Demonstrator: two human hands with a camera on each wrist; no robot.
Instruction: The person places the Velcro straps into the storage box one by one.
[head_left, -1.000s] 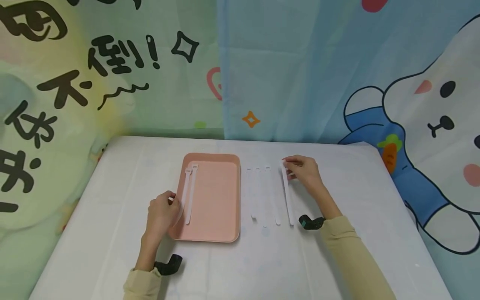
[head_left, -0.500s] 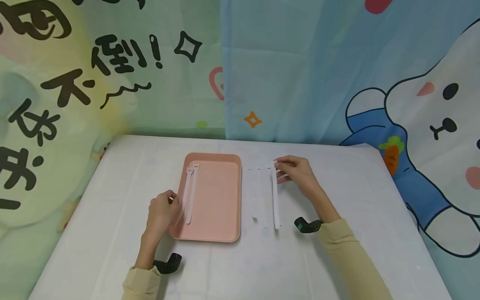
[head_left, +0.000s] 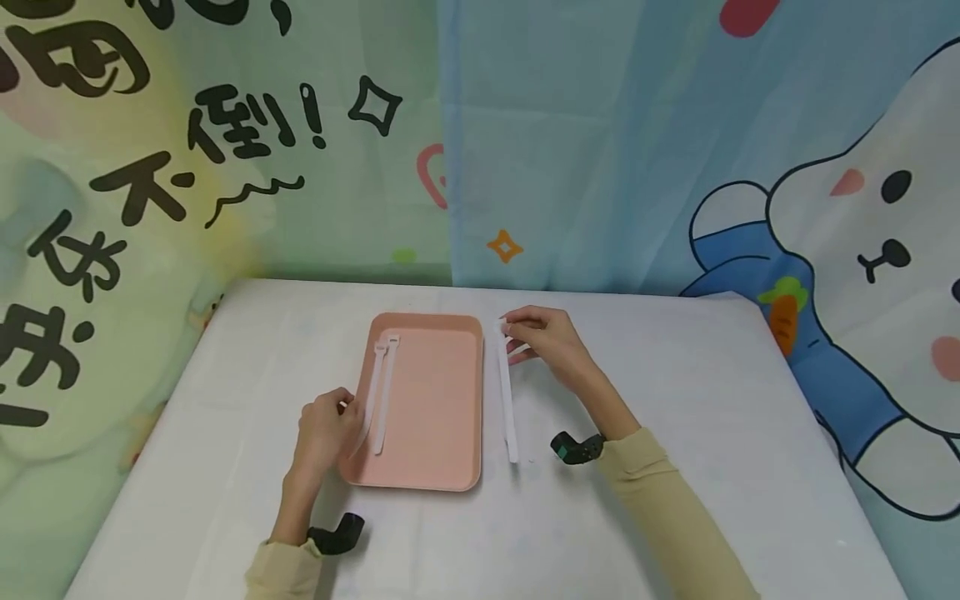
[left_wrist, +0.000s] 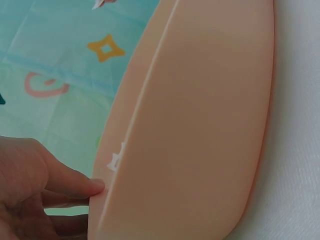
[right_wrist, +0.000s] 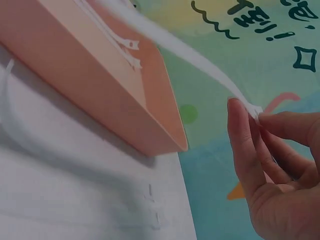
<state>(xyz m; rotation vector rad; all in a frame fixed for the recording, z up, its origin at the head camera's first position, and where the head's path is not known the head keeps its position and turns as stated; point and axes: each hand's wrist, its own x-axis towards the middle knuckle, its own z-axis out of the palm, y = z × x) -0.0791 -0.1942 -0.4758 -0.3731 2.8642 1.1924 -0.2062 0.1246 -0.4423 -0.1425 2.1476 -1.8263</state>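
Observation:
My left hand (head_left: 324, 433) pinches the left rim of a pink tray (head_left: 435, 400), thumb on the edge in the left wrist view. Two white cable straps (head_left: 384, 400) with slotted heads lie lengthwise along the tray's left side. Just past the tray's right edge, my right hand (head_left: 546, 342) pinches another white cable strap (head_left: 507, 408) by its slotted head, between thumb and forefinger. This strap hangs above the table and runs toward the tray in the right wrist view. Slotted heads of other straps (right_wrist: 151, 192) show faintly on the white cloth.
A white cloth covers the table (head_left: 435, 550). Behind it hangs a printed curtain (head_left: 555, 167) with a cartoon bear on the right. Each wrist carries a black camera (head_left: 576, 448).
My right hand has moved left with the strap, from right of the row of loose straps to beside the tray. The left hand stays on the tray's rim.

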